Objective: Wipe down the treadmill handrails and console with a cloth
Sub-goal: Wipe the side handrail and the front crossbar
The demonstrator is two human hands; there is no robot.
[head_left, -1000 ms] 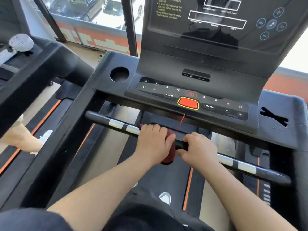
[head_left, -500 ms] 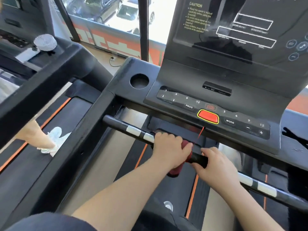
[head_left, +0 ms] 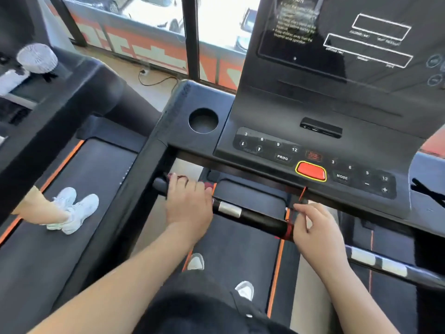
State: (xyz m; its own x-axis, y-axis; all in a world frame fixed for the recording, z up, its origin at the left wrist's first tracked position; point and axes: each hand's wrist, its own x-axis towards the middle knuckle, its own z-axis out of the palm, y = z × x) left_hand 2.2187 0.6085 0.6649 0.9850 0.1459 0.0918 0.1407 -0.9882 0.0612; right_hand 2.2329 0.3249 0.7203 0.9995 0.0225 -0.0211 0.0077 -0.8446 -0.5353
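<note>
The black front handrail (head_left: 255, 219), with silver sensor bands, runs below the treadmill console (head_left: 301, 112). My left hand (head_left: 189, 204) is wrapped over the bar's far left end and clasps a dark red cloth (head_left: 208, 185) against it. Only small bits of the cloth show around my fingers. My right hand (head_left: 317, 231) grips the bar near its middle, beside a red clip (head_left: 287, 231) on the bar. A thin red cord (head_left: 302, 193) hangs from under the red stop button (head_left: 310, 171) to that spot.
A round cup holder (head_left: 203, 120) sits left of the button panel (head_left: 269, 147). A neighbouring treadmill (head_left: 72, 112) stands at the left, with another person's white shoes (head_left: 72, 210) on its belt. My own shoes (head_left: 244, 289) stand on the belt below. Windows lie ahead.
My left hand has slid the cloth leftwards along the bar, from beside my right hand to the bar's left end. My right hand has stayed near the middle.
</note>
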